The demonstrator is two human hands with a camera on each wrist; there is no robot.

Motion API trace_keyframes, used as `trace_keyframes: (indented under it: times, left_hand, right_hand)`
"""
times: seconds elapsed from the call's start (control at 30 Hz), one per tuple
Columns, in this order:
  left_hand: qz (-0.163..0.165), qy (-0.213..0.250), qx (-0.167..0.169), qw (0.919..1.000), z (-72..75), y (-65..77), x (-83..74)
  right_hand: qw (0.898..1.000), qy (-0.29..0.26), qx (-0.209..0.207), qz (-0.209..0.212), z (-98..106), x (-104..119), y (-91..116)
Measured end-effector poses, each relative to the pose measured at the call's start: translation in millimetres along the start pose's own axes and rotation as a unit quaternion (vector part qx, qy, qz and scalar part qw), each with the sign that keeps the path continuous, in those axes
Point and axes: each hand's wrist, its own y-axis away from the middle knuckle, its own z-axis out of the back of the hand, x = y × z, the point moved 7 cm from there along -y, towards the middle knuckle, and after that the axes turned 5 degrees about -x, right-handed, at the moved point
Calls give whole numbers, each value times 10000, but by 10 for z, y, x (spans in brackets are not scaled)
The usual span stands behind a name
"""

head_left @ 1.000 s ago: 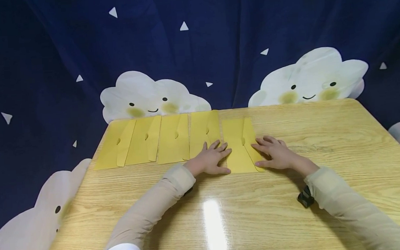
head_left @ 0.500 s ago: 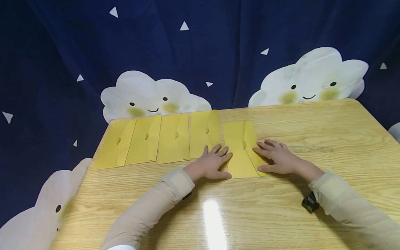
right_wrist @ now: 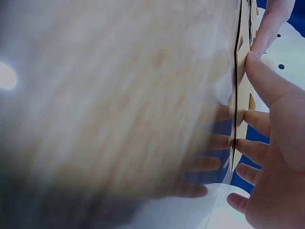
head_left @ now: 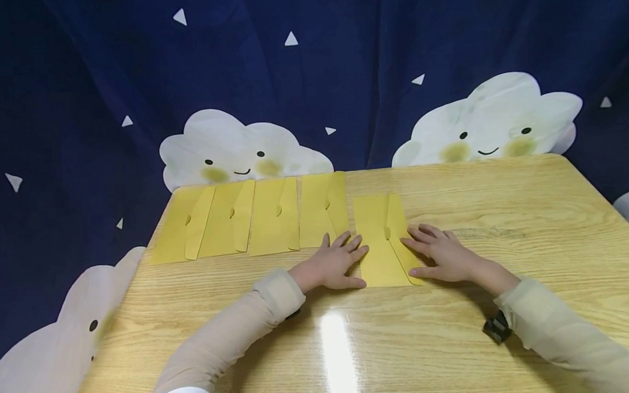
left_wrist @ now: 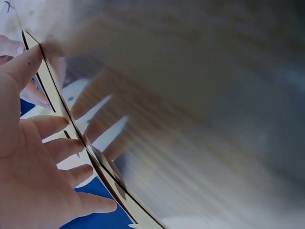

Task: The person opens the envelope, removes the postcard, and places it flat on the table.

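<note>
- Head view: one yellow envelope (head_left: 376, 241) is placed flat on the wooden table (head_left: 409, 335), right of the row and set closer to the camera wearer; its flap (head_left: 400, 239) is folded along the right side, with a small half-round tab (head_left: 387, 233) seen mid-edge.
- Left hand (head_left: 333, 264) is laid at the envelope's left edge; fingers are spread and fairly straight, nothing is gripped, and the thumb is placed by the near left corner.
- Right hand (head_left: 441, 253) is laid at the opposite edge; fingers are extended, nothing is gripped, fingertips and thumb are rested on the flap side.
- Four more yellow envelopes are lined up side by side at the back left: first (head_left: 177, 226), second (head_left: 221, 223), third (head_left: 266, 220) and fourth (head_left: 315, 211); the near right corner of the fourth is partly covered by the left fingers, touch cannot be told.
- Left wrist view: the envelope is seen nearly edge-on, its edge met by the fingertips; part of the right hand is seen beyond.
- Right wrist view: the envelope's edge is again seen thin, with thumb and fingers set along it; table surface is blurred.
- Beige sleeves (head_left: 225, 334) are worn on both arms; a black device (head_left: 497, 328) is seen at the right wrist.
- Behind the table, a dark blue curtain (head_left: 338, 51) is printed with smiling clouds (head_left: 235, 144) and white triangles (head_left: 291, 39).
</note>
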Motion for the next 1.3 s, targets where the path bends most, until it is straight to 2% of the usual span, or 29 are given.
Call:
trace_keyframes:
  times: [0.23,0.83,1.3]
  left_hand:
    - [-25,-48,-35,10000,-18,45,-59]
    - [-58,-174,-8,9998,-89,167,-160]
    - [-130,-484,-39,9987,-97,275,-269]
  right_hand:
    - [9999,-8,-91,139,18,67,65]
    - [9997,160,37,191,-22,196,209]
    - [9989,323,3,333,-31,300,313]
